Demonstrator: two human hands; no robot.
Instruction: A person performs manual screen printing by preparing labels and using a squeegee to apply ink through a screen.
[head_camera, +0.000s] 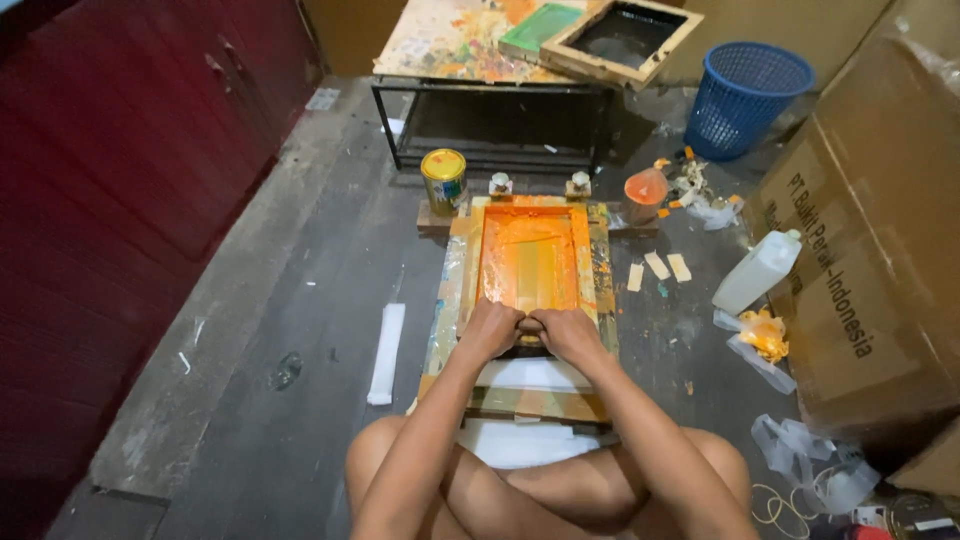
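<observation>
**Both hands pressed low on the printing screen**

Dark, scuffed floorboards carry everything: we sit cross-legged on the floor with a wooden-framed printing screen (530, 262) lying flat just ahead of our knees. Our left hand (491, 330) and right hand (567, 332) are closed side by side, knuckles touching, at the near edge of the mesh. They seem to grip something between them, though we cannot tell what, as the fists hide it.

Doing this well, as we judge it, calls for even downward pressure from both hands, wrists level, and one steady stroke so the colour spreads without streaks.

Wet orange ink coats the mesh, glossy and uneven, paler in the middle. Its frame is rough wood, smeared and taped. Beyond the hands, past the far edge, stands a yellow-lidded tin (444, 180); to the right of it an orange funnel (646, 188). Right of the hands lie a white plastic bottle (757, 272) and a brown cardboard box (860, 260). Farther off sits a blue mesh basket (745, 97).
</observation>
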